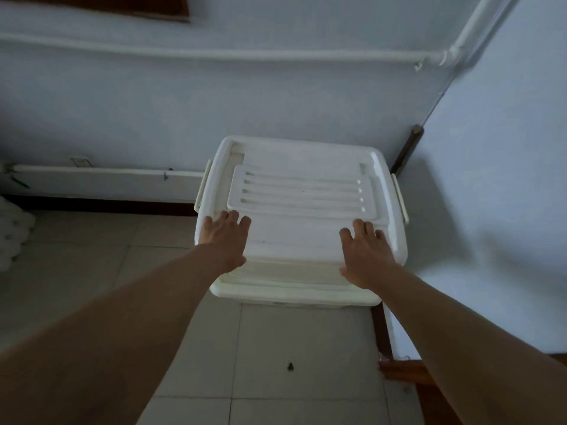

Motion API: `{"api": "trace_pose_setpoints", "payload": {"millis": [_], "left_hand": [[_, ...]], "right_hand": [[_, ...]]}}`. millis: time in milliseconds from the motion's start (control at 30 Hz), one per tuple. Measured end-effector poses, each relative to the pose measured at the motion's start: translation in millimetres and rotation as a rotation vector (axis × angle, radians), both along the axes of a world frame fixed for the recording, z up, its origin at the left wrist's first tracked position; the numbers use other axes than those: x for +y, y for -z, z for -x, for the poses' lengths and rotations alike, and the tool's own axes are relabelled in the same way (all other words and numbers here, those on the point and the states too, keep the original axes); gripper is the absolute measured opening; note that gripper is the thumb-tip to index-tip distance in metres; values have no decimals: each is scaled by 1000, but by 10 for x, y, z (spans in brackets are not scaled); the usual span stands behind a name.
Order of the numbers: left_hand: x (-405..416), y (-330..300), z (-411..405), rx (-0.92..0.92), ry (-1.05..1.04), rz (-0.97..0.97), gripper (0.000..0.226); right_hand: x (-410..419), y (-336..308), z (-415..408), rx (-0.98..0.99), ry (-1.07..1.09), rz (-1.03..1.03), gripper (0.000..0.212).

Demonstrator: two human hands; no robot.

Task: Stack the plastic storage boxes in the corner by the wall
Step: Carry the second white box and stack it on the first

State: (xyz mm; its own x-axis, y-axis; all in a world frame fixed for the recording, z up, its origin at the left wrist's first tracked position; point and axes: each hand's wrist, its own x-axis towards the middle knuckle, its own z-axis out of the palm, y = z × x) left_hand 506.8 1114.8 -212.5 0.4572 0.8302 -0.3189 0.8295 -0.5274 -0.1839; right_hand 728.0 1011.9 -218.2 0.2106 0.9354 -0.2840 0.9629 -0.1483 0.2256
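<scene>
A white plastic storage box (pixel 302 191) with a ribbed lid stands in the corner where two pale walls meet. A second lid rim (pixel 294 292) shows just beneath its near edge, so it seems to sit on another box. My left hand (pixel 225 240) lies flat on the lid's near left corner, fingers spread. My right hand (pixel 366 256) rests flat on the near right corner, fingers apart. Neither hand grips anything. Side latches show at the left (pixel 203 188) and right (pixel 400 199) of the box.
Tiled floor (pixel 276 363) lies in front of the box. A white pipe (pixel 214 53) runs along the back wall and up the corner. A low white heating pipe (pixel 107 173) and dark skirting (pixel 383 332) line the walls. White bundled material (pixel 12 228) sits at far left.
</scene>
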Motion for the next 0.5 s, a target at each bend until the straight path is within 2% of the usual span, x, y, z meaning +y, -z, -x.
{"api": "trace_pose_setpoints", "payload": {"millis": [500], "left_hand": [[-532, -942, 369, -104, -36, -40, 76]], "right_hand": [[-340, -997, 456, 45, 46, -23, 65]]}}
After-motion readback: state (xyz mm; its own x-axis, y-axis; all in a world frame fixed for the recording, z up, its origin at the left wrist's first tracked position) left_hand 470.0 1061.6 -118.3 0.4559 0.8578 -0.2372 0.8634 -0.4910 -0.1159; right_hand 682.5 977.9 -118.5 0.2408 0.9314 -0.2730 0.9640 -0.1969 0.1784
